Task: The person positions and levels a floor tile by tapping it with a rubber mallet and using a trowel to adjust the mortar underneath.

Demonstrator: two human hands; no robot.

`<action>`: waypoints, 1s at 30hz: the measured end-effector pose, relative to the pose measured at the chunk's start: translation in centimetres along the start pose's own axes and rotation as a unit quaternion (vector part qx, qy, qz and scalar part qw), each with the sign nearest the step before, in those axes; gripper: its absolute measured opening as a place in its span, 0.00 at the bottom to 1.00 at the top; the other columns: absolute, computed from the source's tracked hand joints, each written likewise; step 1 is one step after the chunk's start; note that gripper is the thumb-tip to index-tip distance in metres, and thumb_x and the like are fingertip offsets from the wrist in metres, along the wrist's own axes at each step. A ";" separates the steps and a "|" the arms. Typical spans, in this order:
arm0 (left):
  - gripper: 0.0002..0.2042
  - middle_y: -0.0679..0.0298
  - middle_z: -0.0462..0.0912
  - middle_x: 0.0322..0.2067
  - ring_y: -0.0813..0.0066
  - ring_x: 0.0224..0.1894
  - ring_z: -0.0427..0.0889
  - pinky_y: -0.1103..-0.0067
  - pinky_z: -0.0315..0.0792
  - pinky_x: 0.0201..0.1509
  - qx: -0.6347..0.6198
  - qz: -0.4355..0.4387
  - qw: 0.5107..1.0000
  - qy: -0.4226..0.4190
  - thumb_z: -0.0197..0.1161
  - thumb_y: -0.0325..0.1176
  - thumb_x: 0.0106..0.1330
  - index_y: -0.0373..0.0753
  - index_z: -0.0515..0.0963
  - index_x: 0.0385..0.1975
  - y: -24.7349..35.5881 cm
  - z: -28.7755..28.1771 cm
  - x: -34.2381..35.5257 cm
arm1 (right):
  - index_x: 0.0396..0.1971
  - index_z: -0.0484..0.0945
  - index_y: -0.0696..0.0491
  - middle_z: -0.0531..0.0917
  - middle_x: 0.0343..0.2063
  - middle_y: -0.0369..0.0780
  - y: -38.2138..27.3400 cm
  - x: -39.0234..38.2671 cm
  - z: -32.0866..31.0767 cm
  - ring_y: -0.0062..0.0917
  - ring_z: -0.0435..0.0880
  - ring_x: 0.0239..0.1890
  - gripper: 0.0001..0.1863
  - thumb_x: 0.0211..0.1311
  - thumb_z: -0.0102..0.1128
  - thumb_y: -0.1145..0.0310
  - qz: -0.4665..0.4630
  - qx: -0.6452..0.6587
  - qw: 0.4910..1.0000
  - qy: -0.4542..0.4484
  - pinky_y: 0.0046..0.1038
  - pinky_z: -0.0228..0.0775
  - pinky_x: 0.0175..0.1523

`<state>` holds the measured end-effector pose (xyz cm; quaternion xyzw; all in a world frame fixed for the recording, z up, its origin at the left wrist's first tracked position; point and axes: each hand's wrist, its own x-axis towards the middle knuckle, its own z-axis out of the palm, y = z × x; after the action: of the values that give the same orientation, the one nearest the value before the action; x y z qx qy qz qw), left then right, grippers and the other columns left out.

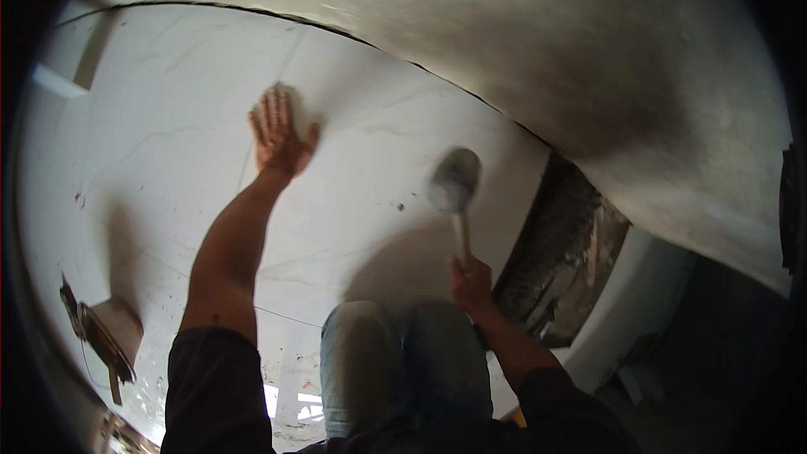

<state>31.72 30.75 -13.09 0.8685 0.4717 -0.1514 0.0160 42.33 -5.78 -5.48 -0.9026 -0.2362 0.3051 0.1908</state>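
Note:
My left hand [282, 139] lies flat on a large white, faintly veined floor tile [361, 160], its fingers stretched out and the thumb apart. A thin joint line runs close beside this hand. In my right hand [471, 282] is a mallet [455, 180], gripped by its pale handle. The mallet's rounded grey head is over the tile to the right of my left hand and slightly blurred. Whether the head touches the tile, I cannot tell. Below both hands are my bent knees [361, 366] in faded blue trousers.
Along the far side, a plain plastered wall [538, 25] meets the tiles at a dark narrow gap. Right of the tile's edge is an untiled strip [567, 252] of rough, dark material. A brown object with dark edges [109, 336] stands at the lower left.

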 end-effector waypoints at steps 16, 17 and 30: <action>0.38 0.60 0.35 0.72 0.64 0.73 0.32 0.62 0.28 0.73 0.042 0.010 0.999 0.030 0.39 0.57 0.67 0.39 0.39 0.70 2.1 0.6 -0.9 | 0.31 0.78 0.59 0.80 0.21 0.48 10.3 0.4 -2.0 0.44 0.80 0.26 0.15 0.56 0.55 0.61 0.077 -0.051 0.994 0.058 0.43 0.71 0.36; 0.38 0.59 0.35 0.72 0.63 0.73 0.33 0.61 0.29 0.73 0.049 0.014 0.997 0.052 0.39 0.57 0.67 0.39 0.39 0.70 1.3 0.3 -0.1 | 0.31 0.78 0.59 0.80 0.21 0.48 7.8 1.0 -2.5 0.44 0.80 0.26 0.15 0.56 0.55 0.61 0.069 -0.046 0.995 0.060 0.43 0.71 0.36; 0.37 0.60 0.36 0.71 0.65 0.73 0.34 0.61 0.30 0.74 0.035 0.049 0.993 0.101 0.37 0.56 0.68 0.40 0.39 0.70 1.1 1.4 1.4 | 0.34 0.78 0.63 0.80 0.20 0.50 7.7 0.8 -4.2 0.45 0.81 0.27 0.16 0.58 0.54 0.62 -0.039 0.013 0.998 0.052 0.40 0.71 0.35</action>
<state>33.04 31.06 -14.98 0.9015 0.4220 -0.0788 -0.0549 48.03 -12.48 -6.52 -0.9046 -0.2573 0.2533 0.2266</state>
